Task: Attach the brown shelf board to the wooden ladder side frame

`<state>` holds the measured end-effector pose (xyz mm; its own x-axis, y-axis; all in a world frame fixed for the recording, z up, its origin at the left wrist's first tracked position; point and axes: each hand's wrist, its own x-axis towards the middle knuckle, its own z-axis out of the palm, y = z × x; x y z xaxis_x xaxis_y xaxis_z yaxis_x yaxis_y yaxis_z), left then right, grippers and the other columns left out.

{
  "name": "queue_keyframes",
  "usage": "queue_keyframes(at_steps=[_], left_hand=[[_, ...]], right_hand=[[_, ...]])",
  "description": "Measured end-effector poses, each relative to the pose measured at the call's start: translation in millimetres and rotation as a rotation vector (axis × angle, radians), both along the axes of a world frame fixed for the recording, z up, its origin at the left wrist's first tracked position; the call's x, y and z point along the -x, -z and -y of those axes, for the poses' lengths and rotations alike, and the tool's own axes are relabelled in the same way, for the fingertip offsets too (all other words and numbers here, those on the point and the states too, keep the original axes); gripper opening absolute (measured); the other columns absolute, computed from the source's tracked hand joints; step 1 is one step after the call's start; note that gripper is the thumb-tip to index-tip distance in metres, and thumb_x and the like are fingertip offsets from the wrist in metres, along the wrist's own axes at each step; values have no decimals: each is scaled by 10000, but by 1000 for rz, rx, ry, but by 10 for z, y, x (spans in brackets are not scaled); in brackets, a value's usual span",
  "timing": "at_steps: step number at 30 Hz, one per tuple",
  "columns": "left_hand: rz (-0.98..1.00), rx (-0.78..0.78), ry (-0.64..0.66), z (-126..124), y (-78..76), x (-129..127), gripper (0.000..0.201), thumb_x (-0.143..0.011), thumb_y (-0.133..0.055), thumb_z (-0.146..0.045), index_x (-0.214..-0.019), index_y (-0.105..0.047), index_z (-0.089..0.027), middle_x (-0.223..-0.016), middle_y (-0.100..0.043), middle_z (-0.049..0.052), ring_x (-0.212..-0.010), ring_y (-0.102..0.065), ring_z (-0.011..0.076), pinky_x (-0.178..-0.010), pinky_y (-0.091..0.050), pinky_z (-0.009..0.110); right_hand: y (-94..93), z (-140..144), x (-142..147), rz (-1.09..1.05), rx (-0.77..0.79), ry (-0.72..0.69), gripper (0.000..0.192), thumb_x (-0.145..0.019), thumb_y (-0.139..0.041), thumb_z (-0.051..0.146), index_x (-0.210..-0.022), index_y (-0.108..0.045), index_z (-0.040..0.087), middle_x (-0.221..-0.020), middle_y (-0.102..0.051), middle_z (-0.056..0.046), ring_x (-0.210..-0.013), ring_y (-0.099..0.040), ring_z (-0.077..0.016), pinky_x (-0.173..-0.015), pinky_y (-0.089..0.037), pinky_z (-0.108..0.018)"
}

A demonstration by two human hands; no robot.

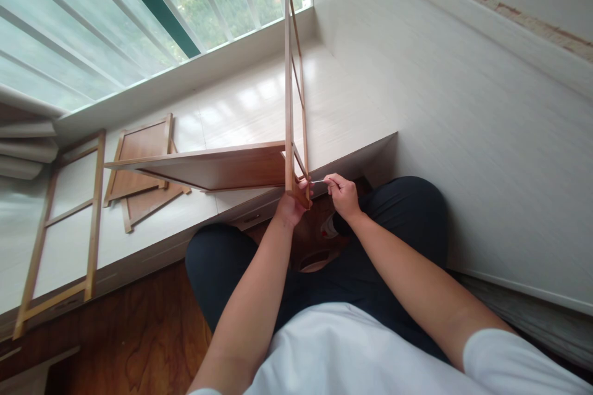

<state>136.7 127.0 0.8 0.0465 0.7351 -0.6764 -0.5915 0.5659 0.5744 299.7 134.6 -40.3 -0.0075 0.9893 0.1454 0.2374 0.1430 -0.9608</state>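
My left hand (293, 207) is closed round the lower end of an upright wooden frame (289, 74), its fingers partly hidden by the wood. From the frame's lower part a wooden shelf panel (217, 168) reaches out to the left, meeting the upright at an angle. Just right of this corner, my right hand (341, 193) pinches a thin metal rod (317, 181), which looks like a hex key. The rod's far end points at the frame near my left fingers; its tip is too small to make out.
On the white window ledge (241, 117) lie overlapping wooden panels (141, 142) and, farther left, a second ladder-like frame (96, 216) that overhangs the front edge. A pale wall (463, 136) closes the right side. A stool (319, 259) shows between my legs.
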Motion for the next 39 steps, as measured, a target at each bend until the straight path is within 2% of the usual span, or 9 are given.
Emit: queue_keyframes(at_steps=[5,9,15,19,24,30,35,39], left_hand=[[-5,9,-3,-3,-2,5,184,-838,-715,-168,-1021,-740,-157,-776,-750,14,-580,-649,94,-482,-468,188],[-5,8,-6,-1,2,9,167,-850,-698,-169,-1010,-742,-152,-768,-748,15,-577,-647,95,-476,-467,191],[-1,-1,-8,-2,22,7,158,-852,-695,-171,-1003,-738,-154,-781,-753,12,-591,-656,92,-476,-469,179],[2,2,-5,-7,32,12,156,-853,-692,-171,-1002,-734,-150,-778,-753,14,-594,-659,93,-480,-477,180],[6,-2,-2,-7,33,15,177,-849,-696,-169,-1022,-729,-149,-780,-754,16,-595,-661,94,-482,-485,181],[0,2,0,-6,15,13,181,-847,-704,-164,-1025,-733,-151,-802,-760,16,-595,-661,90,-482,-477,172],[-7,-6,1,0,6,10,179,-845,-709,-171,-1021,-735,-155,-815,-762,22,-594,-655,93,-480,-476,184],[-12,-8,0,5,1,4,187,-832,-724,-175,-1017,-734,-156,-815,-759,25,-597,-654,94,-482,-475,183]], right_hand=[[-2,18,-4,-56,73,18,356,-949,-594,494,-873,-740,179,-611,-568,2,-594,-513,-135,-651,-394,-266],[13,17,1,-164,184,12,353,-893,-647,489,-768,-730,170,-579,-546,-3,-583,-483,-128,-592,-367,-259],[37,-50,31,-443,483,-101,357,-835,-623,498,-692,-645,171,-481,-453,35,-405,-348,-80,-431,-260,-243],[-23,-87,3,-589,632,-204,324,-773,-654,487,-701,-615,174,-483,-407,56,-411,-366,-79,-425,-292,-236],[-34,-101,-24,-644,731,-256,313,-741,-665,473,-691,-582,176,-477,-399,63,-408,-367,-75,-418,-291,-229],[45,-120,-24,-567,676,-201,331,-770,-636,492,-684,-549,185,-477,-413,63,-401,-366,-72,-410,-298,-227],[64,-94,-2,-390,515,-176,398,-828,-637,552,-715,-600,172,-515,-513,32,-413,-392,-70,-409,-277,-217],[59,-64,-7,-233,354,-186,393,-892,-605,550,-776,-643,177,-574,-572,16,-480,-451,-86,-478,-323,-221]])
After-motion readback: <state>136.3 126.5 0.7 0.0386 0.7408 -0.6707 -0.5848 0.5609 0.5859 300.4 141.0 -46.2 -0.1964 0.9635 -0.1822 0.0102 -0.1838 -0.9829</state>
